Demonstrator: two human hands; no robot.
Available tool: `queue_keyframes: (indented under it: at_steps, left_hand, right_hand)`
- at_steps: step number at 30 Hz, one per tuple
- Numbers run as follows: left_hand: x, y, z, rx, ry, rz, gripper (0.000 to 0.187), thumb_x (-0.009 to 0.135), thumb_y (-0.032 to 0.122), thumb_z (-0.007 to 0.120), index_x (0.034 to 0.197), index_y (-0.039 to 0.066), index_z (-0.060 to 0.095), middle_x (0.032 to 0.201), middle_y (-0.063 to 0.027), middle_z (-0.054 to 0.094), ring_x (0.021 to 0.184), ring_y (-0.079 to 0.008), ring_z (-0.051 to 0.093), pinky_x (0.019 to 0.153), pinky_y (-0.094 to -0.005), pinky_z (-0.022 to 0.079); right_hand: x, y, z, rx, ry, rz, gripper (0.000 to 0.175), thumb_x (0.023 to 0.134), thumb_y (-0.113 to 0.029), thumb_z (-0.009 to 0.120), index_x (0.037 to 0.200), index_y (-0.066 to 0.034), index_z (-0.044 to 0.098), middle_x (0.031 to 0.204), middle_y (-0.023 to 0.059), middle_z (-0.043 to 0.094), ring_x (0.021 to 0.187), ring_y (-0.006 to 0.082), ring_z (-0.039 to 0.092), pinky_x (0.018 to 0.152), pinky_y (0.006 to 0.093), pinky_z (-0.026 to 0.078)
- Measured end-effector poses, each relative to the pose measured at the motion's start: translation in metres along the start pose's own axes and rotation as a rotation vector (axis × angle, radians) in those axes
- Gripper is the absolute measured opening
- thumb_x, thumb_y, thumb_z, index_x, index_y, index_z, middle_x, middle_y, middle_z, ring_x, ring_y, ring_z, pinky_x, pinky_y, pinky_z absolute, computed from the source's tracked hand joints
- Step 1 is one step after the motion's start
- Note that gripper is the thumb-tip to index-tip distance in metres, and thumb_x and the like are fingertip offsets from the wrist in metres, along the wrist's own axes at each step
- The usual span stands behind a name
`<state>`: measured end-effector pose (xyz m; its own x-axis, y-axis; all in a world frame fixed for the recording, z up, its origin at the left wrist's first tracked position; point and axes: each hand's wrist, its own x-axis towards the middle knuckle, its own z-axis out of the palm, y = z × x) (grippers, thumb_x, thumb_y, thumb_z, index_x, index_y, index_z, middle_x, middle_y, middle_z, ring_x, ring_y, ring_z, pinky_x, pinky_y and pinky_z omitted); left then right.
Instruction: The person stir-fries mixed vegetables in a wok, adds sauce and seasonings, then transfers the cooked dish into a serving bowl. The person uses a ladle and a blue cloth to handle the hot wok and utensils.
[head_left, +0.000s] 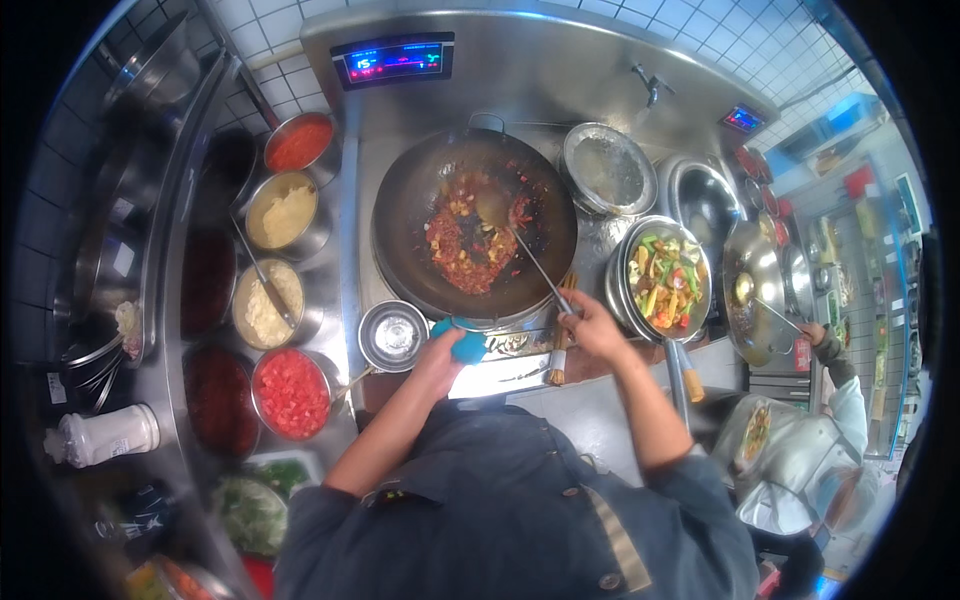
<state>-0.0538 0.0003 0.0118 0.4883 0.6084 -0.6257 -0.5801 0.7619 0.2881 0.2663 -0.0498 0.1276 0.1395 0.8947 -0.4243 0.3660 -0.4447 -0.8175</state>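
Observation:
A large dark wok (405, 217) sits on the stove before me, with a reddish chopped mixture (472, 274) spread in a ring on its bottom. My right hand (592, 326) grips the handle of a metal ladle (534, 259), whose blurred bowl rests among the food. At the wok's near rim, my left hand (439, 364) holds a folded turquoise cloth (469, 346) against the near loop handle, which the cloth partly covers. Close by on the left stands a small metal bowl (394, 335). A bamboo wok brush (559, 356) lies by my right hand.
Left are metal pots of red sauce (300, 146), pale paste (283, 214), chopped garlic-like bits (266, 307) and diced tomato (292, 394). A strainer of mixed vegetables (667, 277) and a round metal pot (609, 169) stand right. A co-worker's hand (811, 334) holds a ladle over another wok (754, 300).

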Motion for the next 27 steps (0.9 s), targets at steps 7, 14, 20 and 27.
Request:
queue_keyframes:
  at_steps: [7, 14, 20, 27]
  left_hand:
    - [-0.054, 0.014, -0.029, 0.417, 0.027, 0.043, 0.055, 0.094, -0.006, 0.060, 0.148, -0.001, 0.058, 0.131, -0.0139, 0.069, 0.121, -0.0304, 0.071, 0.102, -0.0460, 0.060]
    - [-0.082, 0.030, -0.030, 0.266, -0.072, -0.016, 0.063, 0.101, 0.000, 0.061, 0.162, 0.000, 0.046, 0.151, -0.0168, 0.062, 0.137, -0.0355, 0.064, 0.110, -0.0527, 0.057]
    - [-0.090, 0.039, -0.022, 0.191, 0.042, -0.102, 0.061, 0.103, 0.008, 0.058, 0.162, -0.001, 0.046, 0.149, -0.0186, 0.062, 0.133, -0.0341, 0.066, 0.113, -0.0524, 0.056]
    - [-0.097, 0.042, -0.015, 0.321, 0.170, 0.018, 0.073, 0.087, -0.004, 0.052, 0.159, -0.001, 0.049, 0.139, -0.0178, 0.064, 0.124, -0.0336, 0.067, 0.105, -0.0450, 0.058]
  right_hand:
    - [-0.005, -0.026, 0.073, 0.906, -0.197, 0.464, 0.041, 0.112, -0.011, 0.054, 0.152, -0.0095, 0.049, 0.080, 0.0034, 0.061, 0.049, 0.0131, 0.048, 0.041, 0.0297, 0.038]
    - [0.008, -0.007, 0.089, 0.597, 0.121, 0.518, 0.041, 0.110, -0.008, 0.054, 0.151, -0.0104, 0.051, 0.075, 0.0034, 0.058, 0.046, 0.0125, 0.046, 0.038, 0.0309, 0.035]
    - [0.017, -0.019, 0.084, 0.512, 0.049, 0.154, 0.033, 0.113, -0.012, 0.057, 0.146, -0.0111, 0.054, 0.079, 0.0027, 0.062, 0.054, 0.0127, 0.051, 0.046, 0.0304, 0.042]
    - [0.001, -0.022, 0.068, 0.743, -0.112, 0.459, 0.038, 0.111, -0.010, 0.058, 0.149, -0.0080, 0.056, 0.080, 0.0038, 0.063, 0.054, 0.0144, 0.050, 0.047, 0.0330, 0.040]
